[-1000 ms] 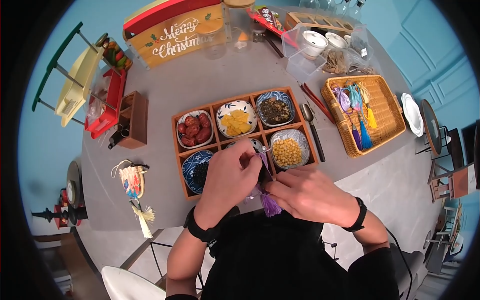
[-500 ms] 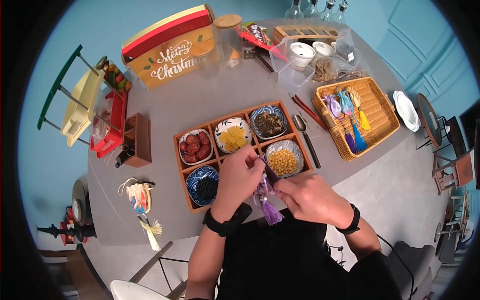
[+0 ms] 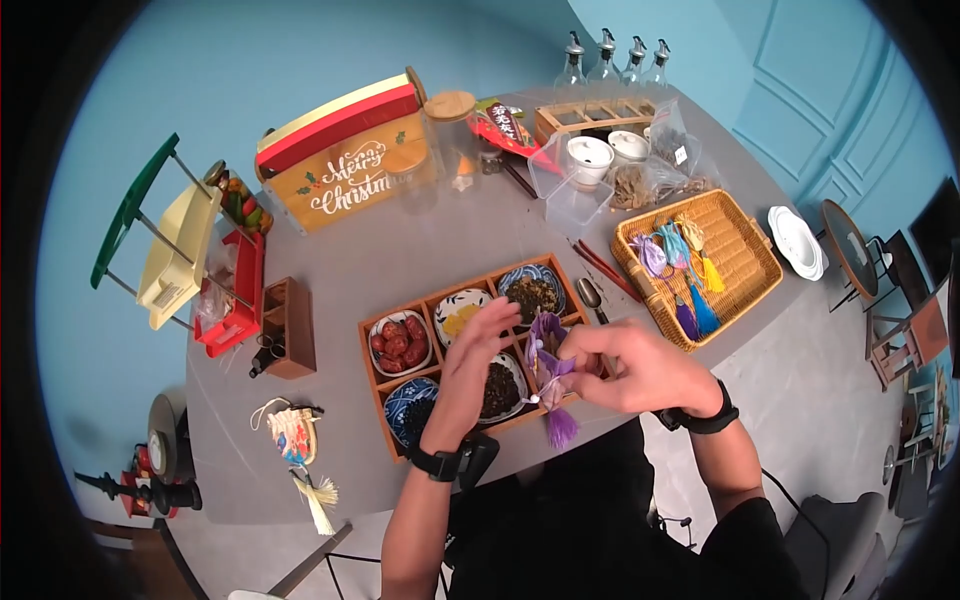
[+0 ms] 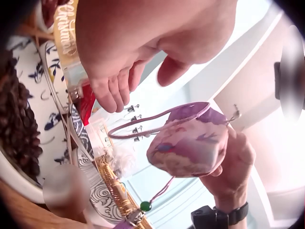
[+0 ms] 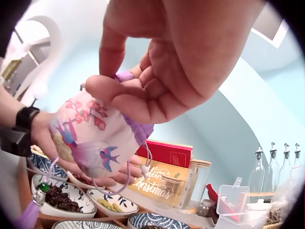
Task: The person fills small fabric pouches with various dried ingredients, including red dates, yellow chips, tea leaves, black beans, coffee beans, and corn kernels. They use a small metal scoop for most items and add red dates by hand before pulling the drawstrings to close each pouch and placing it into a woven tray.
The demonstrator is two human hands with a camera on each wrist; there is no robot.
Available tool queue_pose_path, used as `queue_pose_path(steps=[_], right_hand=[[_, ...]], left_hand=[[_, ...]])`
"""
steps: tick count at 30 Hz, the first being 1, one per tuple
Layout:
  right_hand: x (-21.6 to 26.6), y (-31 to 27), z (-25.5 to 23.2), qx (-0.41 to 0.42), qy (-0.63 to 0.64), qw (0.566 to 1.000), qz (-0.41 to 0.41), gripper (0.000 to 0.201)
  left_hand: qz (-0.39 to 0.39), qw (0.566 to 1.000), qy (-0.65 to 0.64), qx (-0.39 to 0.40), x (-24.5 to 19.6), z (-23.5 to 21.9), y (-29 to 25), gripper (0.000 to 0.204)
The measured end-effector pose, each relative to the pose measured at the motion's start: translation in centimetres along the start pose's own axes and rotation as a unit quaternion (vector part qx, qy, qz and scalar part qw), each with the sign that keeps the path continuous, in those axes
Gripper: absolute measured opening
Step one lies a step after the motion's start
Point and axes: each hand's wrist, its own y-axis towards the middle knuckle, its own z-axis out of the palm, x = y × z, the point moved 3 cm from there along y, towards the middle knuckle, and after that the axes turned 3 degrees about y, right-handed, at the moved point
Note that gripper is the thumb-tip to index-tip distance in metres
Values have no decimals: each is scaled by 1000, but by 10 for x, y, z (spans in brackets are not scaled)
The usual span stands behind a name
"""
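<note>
My right hand [image 3: 640, 365] pinches the top edge of a purple and white drawstring pouch [image 3: 546, 350] printed with birds and blossoms. The pouch is held over the front right of a wooden compartment tray [image 3: 400, 308], and its purple tassel [image 3: 562, 428] hangs below. A loop of lilac cord [image 4: 157, 119] droops from the mouth, and a green bead [image 4: 146, 206] sits above the tassel. Left of the pouch, my left hand [image 3: 465, 380] holds nothing, its fingers extended over the tray. Beneath the hands is a bowl of small dark dried pieces [image 3: 502, 388].
Other bowls hold red dates [image 3: 403, 345], yellow chunks [image 3: 460, 318], dark leafy bits [image 3: 533, 297] and black beans [image 3: 415, 418]. A spoon [image 3: 588, 292] and wicker basket [image 3: 625, 235] with tasselled pouches stand right. Another embroidered pouch [image 3: 292, 435] lies left. Lidded jar [image 3: 450, 140] behind.
My left hand has let go of the pouch and drawn back leftward, its fingers straightened. The right hand keeps hold of the pouch, now higher and farther over the tray. The head view has shifted.
</note>
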Motion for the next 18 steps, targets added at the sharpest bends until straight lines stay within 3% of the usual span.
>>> queue_pose_path(steps=[2,3,4,7,10,11,13,16,18], right_hand=[[5,6,-3,9,21,1000,-1,10],[9,8,-4,16,17,1000,-21,10],[11,8,-4,24,14,999,-38,10],[9,11,-5,14,63,997,-52,10],[7,13,-11,-16,17,1000,11,10],[8,15,-13,-17,16,1000,8,10],[4,17,-15,-36,2,998,54,11],[8,23,-12,-20,-19,999,42,12],[5,24,-6,-2,-4,1000,16,13]], left_hand=[[-37,979,-194,49,7,8,10,52],[-14,990,-132,54,5,12,15,66],[-14,990,-133,55,3,12,19,66],[-76,934,-275,217,-3,17,20,79],[-70,952,-239,176,0,18,6,88],[-67,927,-288,230,13,13,4,84],[-68,943,-250,210,-4,18,-2,82],[-117,969,-164,145,-15,20,-4,86],[-102,984,-11,144,-19,16,-2,80]])
